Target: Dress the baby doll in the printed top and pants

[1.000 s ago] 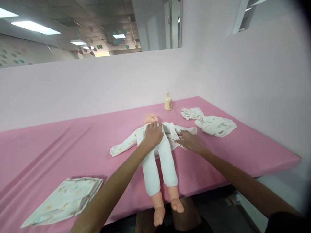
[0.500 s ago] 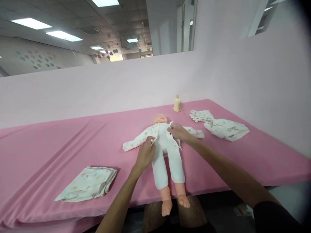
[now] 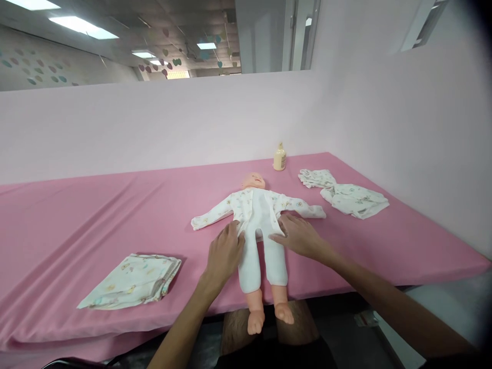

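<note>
A baby doll point(image 3: 259, 218) lies on its back, head toward the wall and bare feet at the near edge. It has a white body and wears a printed white jacket point(image 3: 241, 204), which hangs unfastened at the front with both sleeves spread outward. My left hand point(image 3: 226, 250) rests at the jacket's lower left edge beside the doll's hip, thumb apart from the fingers. On the other side, my right hand point(image 3: 300, 236) touches the right hem, its thumb stretched over the doll's upper leg. Some fingertips are hidden against the cloth.
A pink sheet point(image 3: 115, 215) covers the table. Folded printed cloth point(image 3: 132, 282) lies at the near left. Crumpled printed baby clothes point(image 3: 355, 200) lie at the right. A cream pump bottle point(image 3: 280, 158) stands near the white wall point(image 3: 172, 125) at the back.
Both hands have let go of the jacket's front edges and moved down to its lower sides. The front panels now lie flatter on the doll's chest. The view has shifted slightly.
</note>
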`<state>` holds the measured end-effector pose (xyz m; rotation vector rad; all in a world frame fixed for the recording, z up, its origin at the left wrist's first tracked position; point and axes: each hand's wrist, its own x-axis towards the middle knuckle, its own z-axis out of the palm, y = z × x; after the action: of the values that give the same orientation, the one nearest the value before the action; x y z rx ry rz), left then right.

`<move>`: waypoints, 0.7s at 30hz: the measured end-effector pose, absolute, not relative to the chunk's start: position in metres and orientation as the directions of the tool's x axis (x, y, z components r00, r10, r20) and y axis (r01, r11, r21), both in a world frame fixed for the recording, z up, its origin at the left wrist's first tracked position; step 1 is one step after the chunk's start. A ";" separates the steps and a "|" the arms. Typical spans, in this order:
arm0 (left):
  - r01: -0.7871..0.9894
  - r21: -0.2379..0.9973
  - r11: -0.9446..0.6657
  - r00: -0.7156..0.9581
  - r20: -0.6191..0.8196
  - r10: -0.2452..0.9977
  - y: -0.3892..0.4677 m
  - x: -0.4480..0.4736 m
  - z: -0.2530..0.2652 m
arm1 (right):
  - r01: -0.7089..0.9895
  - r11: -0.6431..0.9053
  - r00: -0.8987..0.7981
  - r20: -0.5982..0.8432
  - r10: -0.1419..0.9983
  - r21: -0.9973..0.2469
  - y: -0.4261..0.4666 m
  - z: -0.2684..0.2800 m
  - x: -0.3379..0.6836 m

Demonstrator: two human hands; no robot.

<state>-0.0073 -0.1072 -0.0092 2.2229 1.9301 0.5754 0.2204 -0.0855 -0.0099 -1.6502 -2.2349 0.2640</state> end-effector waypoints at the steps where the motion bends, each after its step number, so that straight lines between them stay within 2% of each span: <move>1: 0.919 0.363 -0.150 0.087 0.186 0.979 -0.109 -0.009 -0.011 | 0.878 0.311 -0.257 0.190 0.948 -0.364 -0.089 -0.015 0.224; 3: 0.904 0.405 -0.134 0.062 0.187 0.980 -0.111 -0.011 -0.014 | 0.848 0.332 -0.248 0.243 0.938 -0.413 -0.091 -0.021 0.229; 5: 0.880 0.444 -0.167 0.069 0.229 0.971 -0.109 -0.011 -0.017 | 0.766 0.312 -0.209 0.240 0.948 -0.562 -0.089 -0.018 0.230; 7: 0.851 0.461 -0.250 0.096 0.331 0.939 -0.105 -0.009 -0.021 | 0.557 0.222 -0.148 0.168 0.975 -0.800 -0.085 -0.005 0.226; 9: 0.818 0.453 -0.355 0.127 0.459 0.879 -0.099 -0.006 -0.025 | 0.255 0.102 -0.127 0.071 0.989 -0.962 -0.080 0.016 0.215; 11: 0.783 0.432 -0.448 0.149 0.569 0.809 -0.094 -0.002 -0.029 | 0.011 0.006 -0.177 0.004 0.984 -1.000 -0.076 0.038 0.201; 13: 0.744 0.426 -0.514 0.167 0.627 0.761 -0.089 0.002 -0.033 | -0.113 -0.046 -0.241 -0.018 0.970 -0.992 -0.071 0.054 0.189; 15: 0.721 0.444 -0.531 0.172 0.628 0.759 -0.086 0.002 -0.037 | -0.105 -0.013 -0.250 0.014 0.968 -0.994 -0.068 0.060 0.185; 16: 0.718 0.459 -0.523 0.168 0.615 0.770 -0.086 0.002 -0.038 | -0.050 0.035 -0.232 0.046 0.972 -0.998 -0.067 0.058 0.187; 18: 0.725 0.493 -0.480 0.140 0.578 0.804 -0.087 -0.002 -0.039 | 0.122 0.144 -0.202 0.118 0.972 -0.982 -0.070 0.046 0.198; 21: 0.741 0.547 -0.390 0.089 0.495 0.865 -0.093 -0.010 -0.037 | 0.357 0.277 -0.205 0.214 0.955 -0.892 -0.081 0.009 0.226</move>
<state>-0.0101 -0.0929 -0.0373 2.1971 1.6372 1.1836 0.2260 -0.0812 0.0094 -1.2050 -1.7258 0.9170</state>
